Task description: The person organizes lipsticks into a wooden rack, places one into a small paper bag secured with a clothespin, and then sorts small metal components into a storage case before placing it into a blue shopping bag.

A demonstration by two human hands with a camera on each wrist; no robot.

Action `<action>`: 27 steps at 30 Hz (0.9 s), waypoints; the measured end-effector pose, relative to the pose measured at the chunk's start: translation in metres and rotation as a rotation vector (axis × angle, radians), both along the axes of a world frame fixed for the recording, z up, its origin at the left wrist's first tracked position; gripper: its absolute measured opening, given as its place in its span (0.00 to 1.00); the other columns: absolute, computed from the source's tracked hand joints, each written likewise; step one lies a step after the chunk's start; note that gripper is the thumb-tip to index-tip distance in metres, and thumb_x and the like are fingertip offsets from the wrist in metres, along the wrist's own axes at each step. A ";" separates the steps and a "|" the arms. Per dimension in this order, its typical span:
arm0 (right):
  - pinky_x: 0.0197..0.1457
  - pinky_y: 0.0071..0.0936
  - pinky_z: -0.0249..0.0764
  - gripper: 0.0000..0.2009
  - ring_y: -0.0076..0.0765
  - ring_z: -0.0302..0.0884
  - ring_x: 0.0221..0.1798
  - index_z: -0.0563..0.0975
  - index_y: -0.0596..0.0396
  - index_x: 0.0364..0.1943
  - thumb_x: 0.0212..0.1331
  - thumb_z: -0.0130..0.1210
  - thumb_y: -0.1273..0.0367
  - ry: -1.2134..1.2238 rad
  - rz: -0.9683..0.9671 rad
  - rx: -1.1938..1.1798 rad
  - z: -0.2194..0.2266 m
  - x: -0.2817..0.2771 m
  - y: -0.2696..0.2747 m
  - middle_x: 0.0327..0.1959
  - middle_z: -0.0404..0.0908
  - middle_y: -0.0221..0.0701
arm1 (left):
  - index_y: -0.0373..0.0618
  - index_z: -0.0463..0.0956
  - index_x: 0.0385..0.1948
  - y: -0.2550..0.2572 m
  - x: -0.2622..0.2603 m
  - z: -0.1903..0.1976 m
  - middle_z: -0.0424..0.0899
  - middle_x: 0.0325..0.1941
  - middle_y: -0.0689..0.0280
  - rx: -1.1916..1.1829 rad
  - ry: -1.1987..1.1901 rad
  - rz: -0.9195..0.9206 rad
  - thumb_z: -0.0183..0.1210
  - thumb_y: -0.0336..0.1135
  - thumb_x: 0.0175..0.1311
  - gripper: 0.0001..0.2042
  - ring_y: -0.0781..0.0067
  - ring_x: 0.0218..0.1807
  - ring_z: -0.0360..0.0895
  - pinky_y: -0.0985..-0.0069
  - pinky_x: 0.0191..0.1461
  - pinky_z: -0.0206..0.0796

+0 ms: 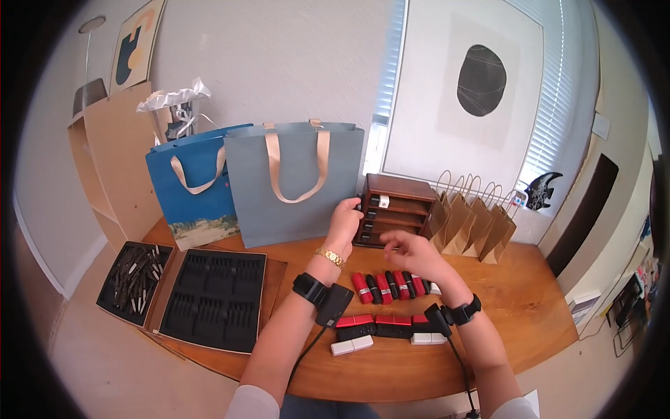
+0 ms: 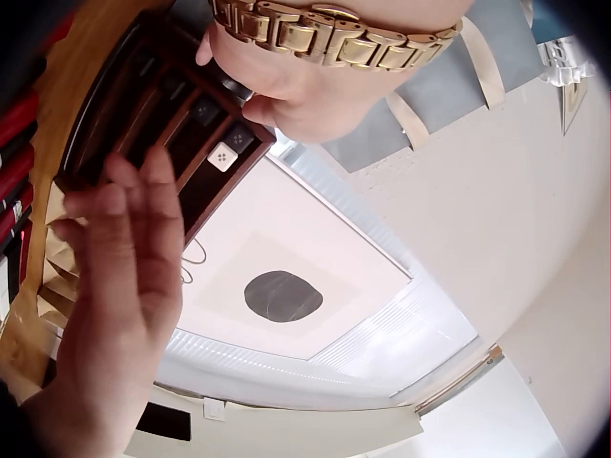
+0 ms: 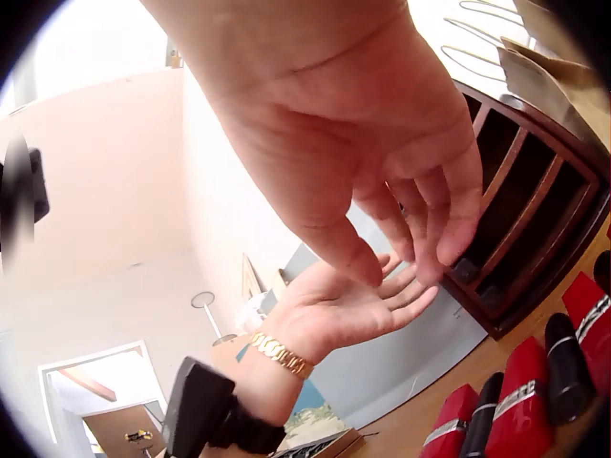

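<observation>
A small dark wooden rack point(image 1: 398, 187) with several tiers stands at the back of the table. One white square-ended piece point(image 2: 222, 156) and a few black ones point(image 2: 202, 113) lie at the ends of its tiers. Beside the rack's left edge, my left hand point(image 1: 347, 222) pinches a small dark tube with a silvery band point(image 2: 232, 86), mostly hidden by thumb and fingers. My right hand point(image 1: 415, 255) hovers before the rack's lower right part, its fingers loosely bent around nothing. Below it lies a row of red and black lipstick-like tubes point(image 1: 392, 286).
Red-and-black boxes point(image 1: 393, 322) and white boxes point(image 1: 352, 345) lie near the front edge. Left are an open black slotted case point(image 1: 213, 300) and a tray of dark clips point(image 1: 136, 283). Behind stand a grey gift bag point(image 1: 296, 202), a blue bag point(image 1: 192, 188) and brown paper bags point(image 1: 471, 223).
</observation>
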State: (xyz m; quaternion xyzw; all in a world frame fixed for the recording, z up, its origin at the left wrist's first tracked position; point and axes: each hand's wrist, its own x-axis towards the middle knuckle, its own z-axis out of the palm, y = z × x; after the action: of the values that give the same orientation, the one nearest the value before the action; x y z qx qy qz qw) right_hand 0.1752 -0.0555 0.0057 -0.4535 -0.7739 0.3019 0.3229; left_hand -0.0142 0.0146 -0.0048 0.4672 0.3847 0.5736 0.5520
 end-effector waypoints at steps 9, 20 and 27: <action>0.52 0.37 0.75 0.23 0.46 0.81 0.49 0.80 0.55 0.52 0.52 0.67 0.61 -0.706 0.325 0.034 0.020 -0.013 -0.081 0.44 0.82 0.39 | 0.43 0.73 0.56 0.001 -0.001 0.003 0.75 0.58 0.62 -0.040 0.036 0.056 0.55 0.30 0.66 0.17 0.66 0.63 0.70 0.61 0.66 0.60; 0.40 0.42 0.80 0.14 0.50 0.82 0.43 0.77 0.59 0.42 0.51 0.64 0.70 -0.662 0.586 0.280 -0.016 -0.066 -0.118 0.38 0.80 0.42 | 0.41 0.77 0.48 -0.023 -0.017 0.038 0.81 0.49 0.64 0.116 -0.084 -0.058 0.55 0.31 0.70 0.10 0.73 0.51 0.79 0.73 0.57 0.71; 0.38 0.40 0.81 0.12 0.46 0.82 0.43 0.77 0.57 0.40 0.53 0.63 0.69 -0.740 0.519 0.375 -0.039 -0.075 -0.120 0.38 0.79 0.37 | 0.43 0.78 0.42 -0.028 -0.012 0.044 0.83 0.43 0.66 0.118 -0.053 -0.143 0.56 0.32 0.70 0.06 0.75 0.46 0.81 0.76 0.52 0.73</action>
State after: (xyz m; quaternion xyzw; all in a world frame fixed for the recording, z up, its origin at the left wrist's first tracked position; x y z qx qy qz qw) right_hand 0.1004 -0.1752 -0.0330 -0.2564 -0.9653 0.0464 0.0164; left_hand -0.0259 -0.0137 0.0391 0.5098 0.3013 0.5663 0.5732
